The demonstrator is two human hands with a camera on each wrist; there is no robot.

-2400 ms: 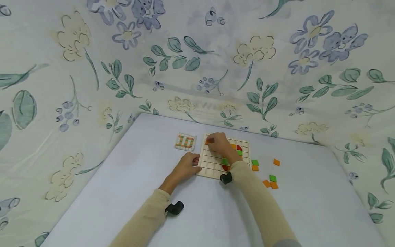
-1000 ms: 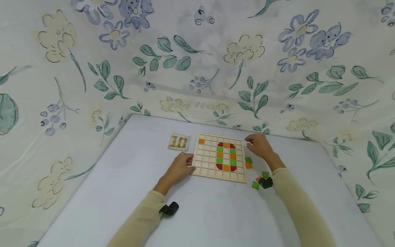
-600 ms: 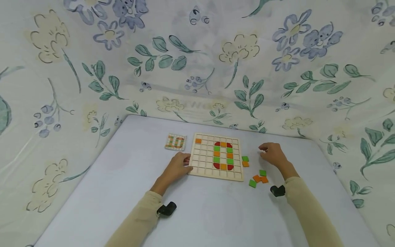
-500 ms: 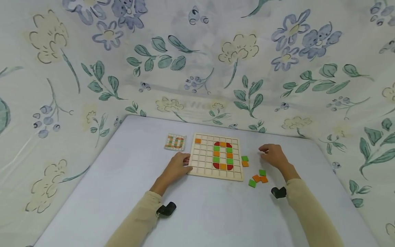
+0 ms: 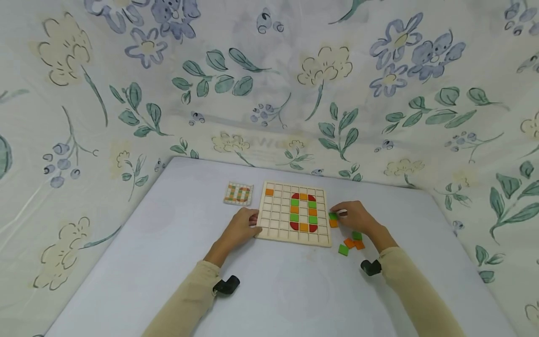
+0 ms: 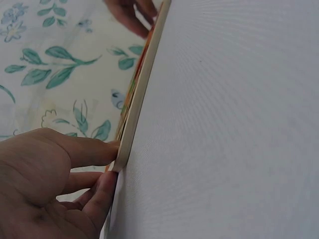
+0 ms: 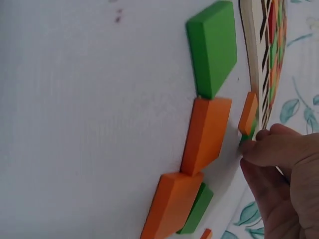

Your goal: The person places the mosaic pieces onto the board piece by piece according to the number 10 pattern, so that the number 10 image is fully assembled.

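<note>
In the head view a wooden grid board (image 5: 271,222) lies on the table, bearing a ring of red, orange and green tiles and one orange tile (image 5: 269,192) at its upper left. My left hand (image 5: 239,229) holds the board's left edge near the front corner; the left wrist view shows thumb and fingers (image 6: 99,196) at that corner. My right hand (image 5: 355,216) is right of the board, pinching a green tile (image 5: 332,216) between thumb and fingertips. In the right wrist view the hand (image 7: 286,169) partly hides that tile, beside an orange tile (image 7: 248,113).
A small pattern card (image 5: 231,193) lies left of the board. Loose tiles lie near my right wrist: a green one (image 5: 343,250), another green one (image 5: 357,236), and orange ones (image 5: 349,243). A floral cloth (image 5: 269,93) hangs behind the white table (image 5: 286,290).
The right hand placed an orange tile at the board's upper left, drew back to the right, then came in to the green tile by the board. The left hand stays at the edge.
</note>
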